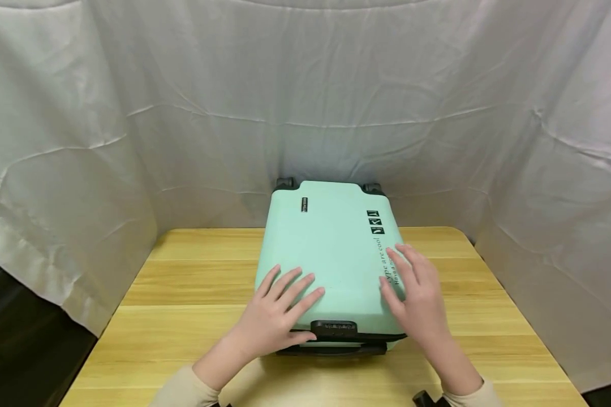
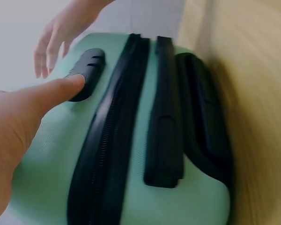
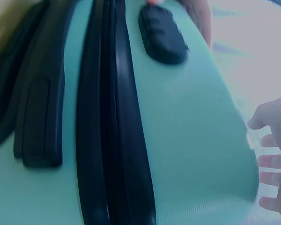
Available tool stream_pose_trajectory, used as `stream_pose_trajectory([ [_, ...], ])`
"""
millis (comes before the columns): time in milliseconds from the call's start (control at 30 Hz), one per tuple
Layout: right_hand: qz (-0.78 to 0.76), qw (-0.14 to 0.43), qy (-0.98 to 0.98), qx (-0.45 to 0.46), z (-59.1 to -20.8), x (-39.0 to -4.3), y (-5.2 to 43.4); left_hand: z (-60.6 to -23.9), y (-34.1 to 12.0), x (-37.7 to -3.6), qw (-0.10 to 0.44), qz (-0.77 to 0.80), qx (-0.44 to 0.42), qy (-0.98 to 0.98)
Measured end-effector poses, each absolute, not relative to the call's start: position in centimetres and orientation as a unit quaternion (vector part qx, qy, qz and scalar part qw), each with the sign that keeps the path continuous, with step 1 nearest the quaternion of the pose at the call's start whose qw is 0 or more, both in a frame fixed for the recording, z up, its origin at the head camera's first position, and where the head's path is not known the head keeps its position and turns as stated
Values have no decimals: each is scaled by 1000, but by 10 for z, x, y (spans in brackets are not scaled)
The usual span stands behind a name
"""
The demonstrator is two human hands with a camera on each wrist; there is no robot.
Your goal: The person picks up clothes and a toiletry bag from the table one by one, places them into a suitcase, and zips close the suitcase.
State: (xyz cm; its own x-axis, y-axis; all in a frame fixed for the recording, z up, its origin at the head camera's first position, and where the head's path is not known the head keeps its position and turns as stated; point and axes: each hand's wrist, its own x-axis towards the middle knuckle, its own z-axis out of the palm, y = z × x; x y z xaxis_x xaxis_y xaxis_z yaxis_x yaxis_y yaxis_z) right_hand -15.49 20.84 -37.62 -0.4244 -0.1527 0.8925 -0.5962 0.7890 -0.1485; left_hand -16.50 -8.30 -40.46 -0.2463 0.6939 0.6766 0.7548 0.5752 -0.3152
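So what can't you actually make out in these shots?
- Lock digits on the suitcase: too small in the head view, blurred in both wrist views.
- Second line of printed text: partly covered by the right hand.
- Far wheels: mostly hidden behind the shell.
- Underside: against the table.

Left thumb [image 2: 61, 89] touches black lock [image 2: 86, 74] on mint suitcase [image 2: 51, 159]; zipper [image 2: 107, 136] alongside.

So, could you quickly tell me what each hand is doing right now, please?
Left hand: open, fingers spread flat on the mint suitcase, thumb by its lock.
Right hand: open, resting flat on the suitcase.
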Motion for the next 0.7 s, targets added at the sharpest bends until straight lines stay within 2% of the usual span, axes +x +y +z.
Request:
stream_pose_trajectory([
  [367,259,463,-839,122,-392,-167,259,-424,-69,-155,437,-39,-408,-801],
  [700,325,377,-866,43,-434,-178,286,-427,-67,-168,546,-45,-403,-733],
])
